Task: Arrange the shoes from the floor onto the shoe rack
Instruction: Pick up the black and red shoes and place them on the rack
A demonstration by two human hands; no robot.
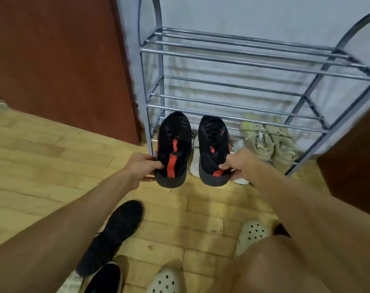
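I hold a pair of black sneakers with red accents in front of the grey metal shoe rack (243, 60). My left hand (140, 168) grips the heel of the left black sneaker (174, 144). My right hand (239, 163) grips the heel of the right black sneaker (213, 144). Both shoes point toe-first toward the rack's lowest shelf. Beige sneakers (268, 140) sit on the bottom shelf at the right. A white shoe (195, 163) shows between and behind the two held shoes.
On the wooden floor near me lie a black sneaker (114, 233) and another dark shoe (104, 280). White perforated clogs (251, 231) are on my feet. A brown wooden door (63, 60) stands left of the rack; the upper shelves hold nothing.
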